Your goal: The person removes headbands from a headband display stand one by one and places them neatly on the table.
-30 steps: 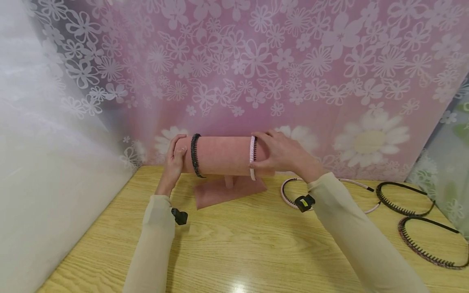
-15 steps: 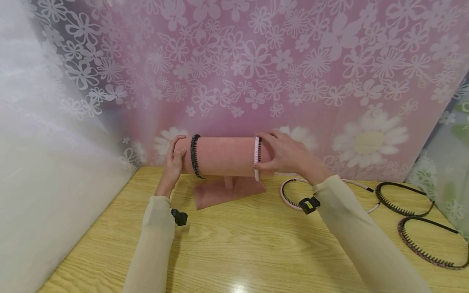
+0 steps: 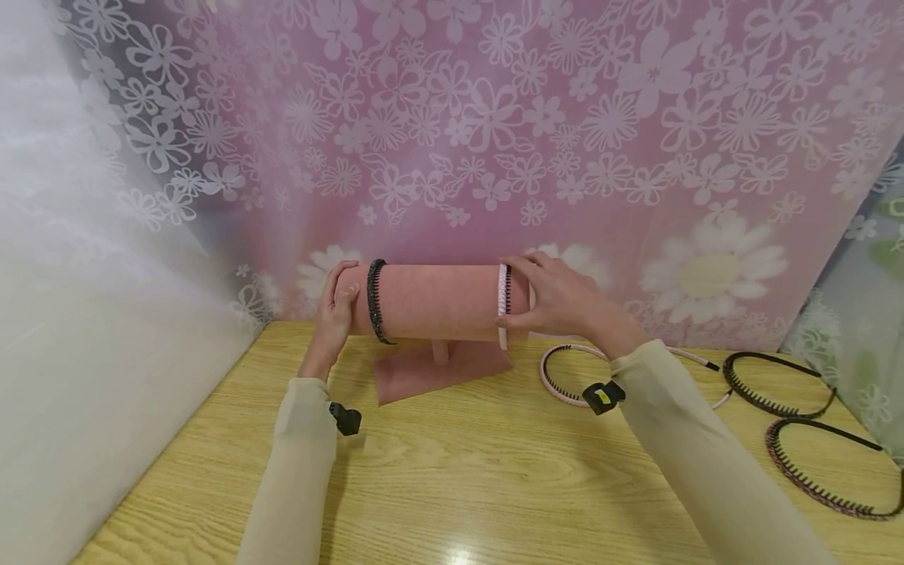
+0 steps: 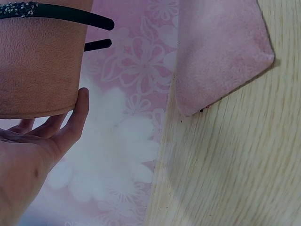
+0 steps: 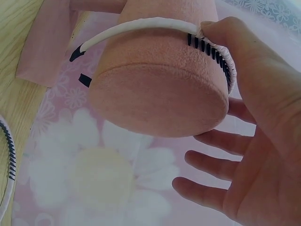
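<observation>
A pink velvety T-shaped display stand (image 3: 438, 302) holds a horizontal roll above its base plate. My left hand (image 3: 332, 322) grips the roll's left end, thumb on the front and fingers around the far side; the left wrist view shows its fingers along the end of the roll (image 4: 42, 66). Near that hand, a dark glittery toothed headband (image 3: 376, 302) sits over the roll. Close to the right end, my right hand (image 3: 561, 302) pinches a pale pink-white headband (image 3: 503, 302) between thumb and forefinger. In the right wrist view, this headband (image 5: 141, 23) arches over the roll and its other fingers are spread.
On the wooden table (image 3: 452, 471), at right, lie a pink headband (image 3: 547, 377) partly behind my right arm, a black headband (image 3: 756, 400) and a dark patterned headband (image 3: 812, 486). A flowered pink curtain (image 3: 452, 157) hangs close behind the stand.
My right hand has moved slightly to the right, sliding the pale headband along the roll toward its right end. My left hand has stayed on the left end.
</observation>
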Motion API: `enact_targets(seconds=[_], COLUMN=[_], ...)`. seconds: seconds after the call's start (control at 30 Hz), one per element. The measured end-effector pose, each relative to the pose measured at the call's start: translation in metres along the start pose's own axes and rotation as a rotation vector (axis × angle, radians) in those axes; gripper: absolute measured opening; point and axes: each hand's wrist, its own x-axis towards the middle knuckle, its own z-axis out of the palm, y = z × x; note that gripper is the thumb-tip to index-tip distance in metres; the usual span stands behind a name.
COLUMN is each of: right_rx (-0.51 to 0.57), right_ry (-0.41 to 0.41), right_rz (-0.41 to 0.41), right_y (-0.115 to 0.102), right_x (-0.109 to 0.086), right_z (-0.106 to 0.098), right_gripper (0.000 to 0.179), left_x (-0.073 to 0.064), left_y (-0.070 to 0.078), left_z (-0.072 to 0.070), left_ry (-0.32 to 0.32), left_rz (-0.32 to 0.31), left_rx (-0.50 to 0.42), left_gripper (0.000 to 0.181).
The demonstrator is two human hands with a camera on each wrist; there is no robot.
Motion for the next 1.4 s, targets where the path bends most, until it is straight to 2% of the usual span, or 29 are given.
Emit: enact_targets(seconds=[0.57,0.93,1.4], right_rx=[0.047,0.084,0.167], right_ry=[-0.022,-0.032,-0.020], right_rz=[-0.024,-0.008,-0.067], right_y=[0.005,0.006,0.014], right_x=[-0.004,-0.005,-0.007], right_z=[-0.001,0.001,0.004], right_gripper=[0.091,0.090,0.087], left_x=[-0.001,0.000,0.000], left_y=[0.002,0.000,0.001], left_z=[0.000,0.000,0.001], left_ry=[-0.010,-0.006,0.001], left_rz=[-0.019,-0.021,-0.027], left_rx=[-0.013,-0.006,0.000], left_gripper=[0.041,0.041,0.041])
